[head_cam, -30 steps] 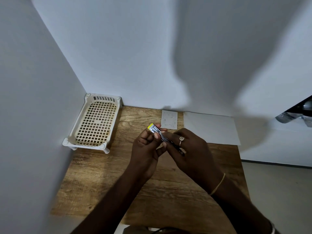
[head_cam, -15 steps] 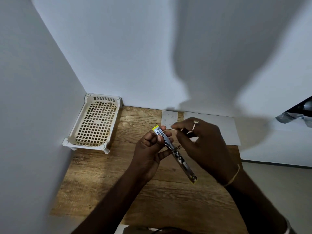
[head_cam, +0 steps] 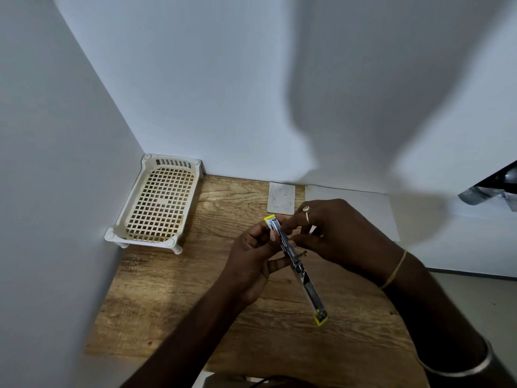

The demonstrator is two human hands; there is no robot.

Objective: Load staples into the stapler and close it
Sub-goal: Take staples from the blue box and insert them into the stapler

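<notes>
Head view: stapler (head_cam: 296,267) was swung fully open, one long strip over the wooden table (head_cam: 173,298). Left hand (head_cam: 251,261) pinched its far half. Right hand (head_cam: 335,233) fingertips were pressed at the channel; any staples too small to tell. A second earlier it was folded shut between both hands. Loading likely underway.

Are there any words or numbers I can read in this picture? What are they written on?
None can be read.
Small white card at the back of the wooden table: faint printed marks, too small and blurred to read.
Stapler, swung open, held in the left hand with the right hand at it: yellow ends, no readable label.
White sheet and the plastic basket: no writing visible.
</notes>
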